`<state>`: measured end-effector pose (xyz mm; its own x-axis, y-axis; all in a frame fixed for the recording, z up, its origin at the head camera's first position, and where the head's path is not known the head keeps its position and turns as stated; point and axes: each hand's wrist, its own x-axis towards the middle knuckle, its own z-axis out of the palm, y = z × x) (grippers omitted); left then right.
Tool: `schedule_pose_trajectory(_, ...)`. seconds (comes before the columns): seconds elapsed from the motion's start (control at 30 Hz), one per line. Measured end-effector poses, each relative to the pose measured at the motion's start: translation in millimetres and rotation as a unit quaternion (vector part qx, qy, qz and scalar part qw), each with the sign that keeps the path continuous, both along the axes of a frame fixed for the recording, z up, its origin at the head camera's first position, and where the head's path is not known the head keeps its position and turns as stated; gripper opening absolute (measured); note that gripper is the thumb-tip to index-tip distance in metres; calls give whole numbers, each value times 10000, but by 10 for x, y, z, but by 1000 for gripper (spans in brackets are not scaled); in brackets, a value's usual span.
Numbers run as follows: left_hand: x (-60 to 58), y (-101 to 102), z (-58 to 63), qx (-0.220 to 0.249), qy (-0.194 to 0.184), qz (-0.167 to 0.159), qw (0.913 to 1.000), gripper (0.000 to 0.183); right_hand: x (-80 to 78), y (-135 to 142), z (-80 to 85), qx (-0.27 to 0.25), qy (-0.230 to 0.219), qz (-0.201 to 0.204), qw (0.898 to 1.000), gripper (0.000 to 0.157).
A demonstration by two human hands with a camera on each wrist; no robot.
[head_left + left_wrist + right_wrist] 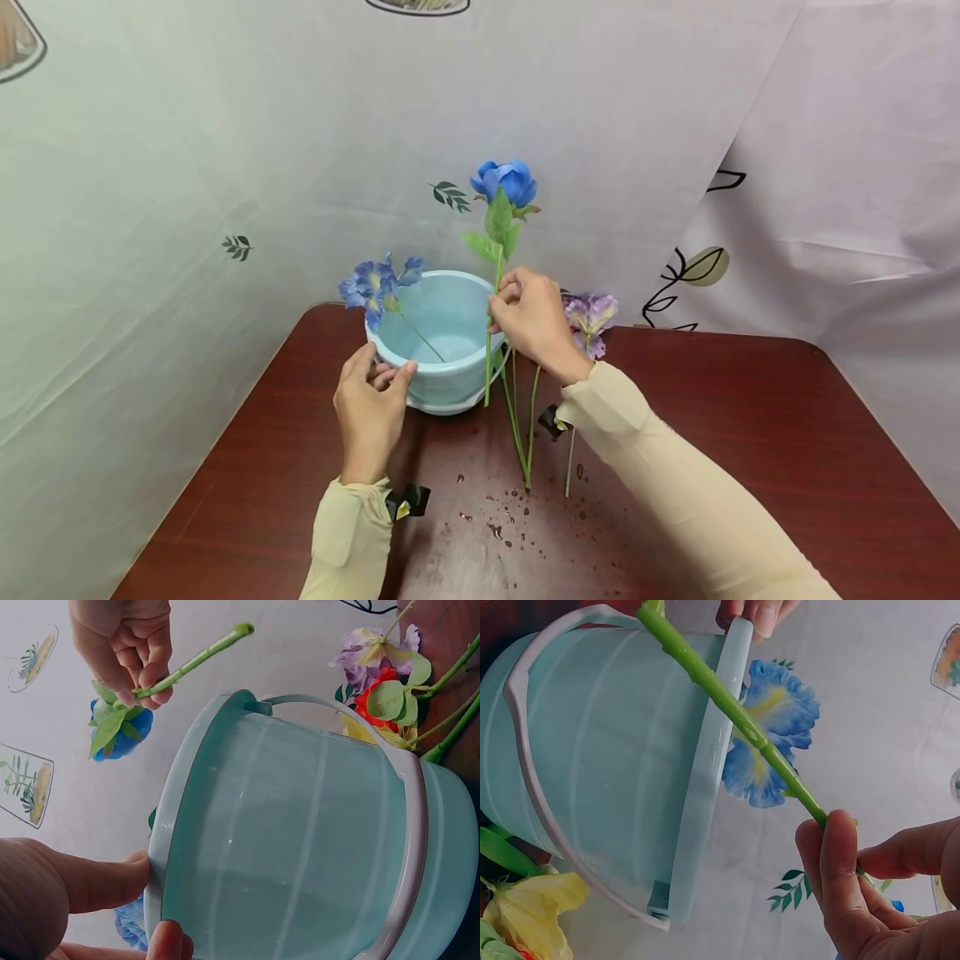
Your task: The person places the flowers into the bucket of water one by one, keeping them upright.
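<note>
My right hand [534,318] pinches the green stem of a blue artificial rose-like flower [508,183] between thumb and fingers. The flower is upright, its bare stem end hanging by the right side of a light blue bucket [448,385]. In the right wrist view, the stem [739,720] crosses in front of the bucket's rim. My left hand [371,417] grips the near left part of that rim, thumb and fingers on it. Inside the bucket leans a blue-violet iris-like flower [372,287], its head over the left rim.
Right of the bucket lie a purple flower [592,315] and several stems [530,433]. Red [377,697] and yellow [536,911] blooms show behind the bucket's handle [415,817] side. Water drops [495,530] dot the dark red table [247,467]. A patterned cloth [300,150] hangs behind.
</note>
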<state>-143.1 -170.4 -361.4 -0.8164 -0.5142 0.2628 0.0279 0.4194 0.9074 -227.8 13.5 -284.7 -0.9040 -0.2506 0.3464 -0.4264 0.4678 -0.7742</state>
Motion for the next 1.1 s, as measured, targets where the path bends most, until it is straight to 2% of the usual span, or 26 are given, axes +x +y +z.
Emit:
schedule_pose_trajectory(0.3, -3, 2, -9, 24, 38, -36, 10000, 59, -59, -9, 30, -133, -15, -76, 9999, 11)
schedule_pose_trajectory(0.63, -13, -2, -22, 3, 91, -10, 10000, 59, -82, -24, 91, -700, -216, -174, 9972, 10)
schedule_pose_trajectory(0.8, -14, -8, -22, 24, 81, -3, 10000, 59, -88, -41, 116, -915, -132, -166, 9956, 10)
schedule_pose_trajectory(1.1, -19, -6, -25, 2, 87, -3, 10000, 59, -116, -61, 170, -945, 42, -277, 9951, 13)
